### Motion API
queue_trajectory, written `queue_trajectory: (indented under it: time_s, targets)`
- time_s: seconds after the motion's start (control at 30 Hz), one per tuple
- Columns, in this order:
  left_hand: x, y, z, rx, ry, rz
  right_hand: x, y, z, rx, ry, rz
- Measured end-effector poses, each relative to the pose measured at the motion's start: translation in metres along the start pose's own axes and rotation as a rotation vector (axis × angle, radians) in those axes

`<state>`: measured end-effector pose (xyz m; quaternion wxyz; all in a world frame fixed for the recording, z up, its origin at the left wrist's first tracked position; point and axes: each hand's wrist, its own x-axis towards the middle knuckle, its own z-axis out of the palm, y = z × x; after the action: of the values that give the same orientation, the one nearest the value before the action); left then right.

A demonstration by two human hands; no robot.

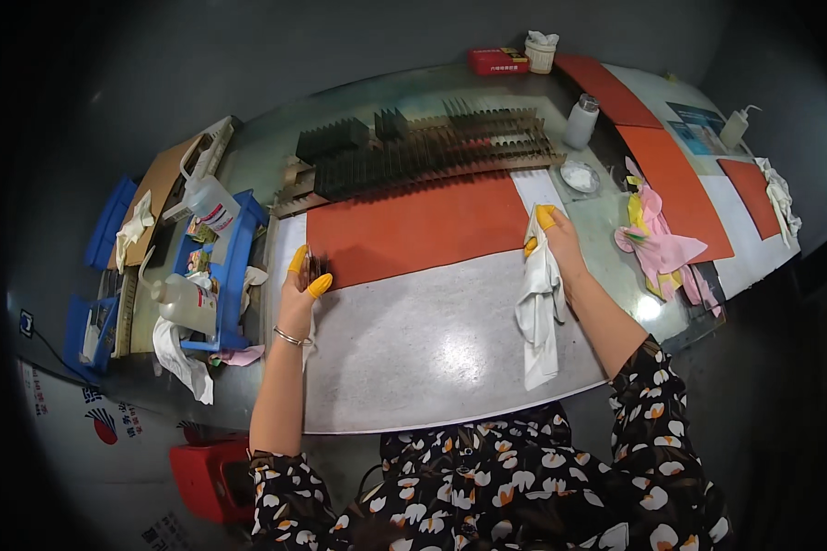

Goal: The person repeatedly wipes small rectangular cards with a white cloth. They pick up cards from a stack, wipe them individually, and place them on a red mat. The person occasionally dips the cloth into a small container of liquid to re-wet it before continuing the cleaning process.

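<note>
My left hand, with yellow finger cots on its fingertips, is closed on a small dark thin piece at the left edge of the orange-red mat. Part of that piece is hidden by the fingers, and a bit of white cloth hangs below the hand. At the right end of the mat, my right hand, also with yellow finger cots, grips a white cloth that drapes down over the grey work surface. Beyond the mat stands a long slotted rack with several dark thin plates upright in it.
Blue trays with white squeeze bottles stand on the left. To the right are a glass dish of white material, a capped bottle, pink cloths and another orange-red mat. A red stool sits below the table.
</note>
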<state>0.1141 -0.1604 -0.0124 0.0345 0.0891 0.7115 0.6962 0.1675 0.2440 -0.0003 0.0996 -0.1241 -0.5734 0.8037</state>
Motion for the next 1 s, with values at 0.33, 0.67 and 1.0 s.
queue_trajectory:
  time_s: [0.33, 0.67, 1.0]
  targets:
    - [-0.068, 0.013, -0.008, 0.239, -0.055, -0.017, -0.083, 0.001, -0.025, -0.159, -0.09, 0.113]
    - [-0.008, 0.06, 0.153, 0.82, -0.508, 0.283, -0.031, 0.001, -0.087, -0.244, -0.202, -0.06]
    - [0.028, 0.034, 0.204, 0.835, -0.687, 0.307, -0.028, -0.003, -0.088, -0.166, -0.253, 0.013]
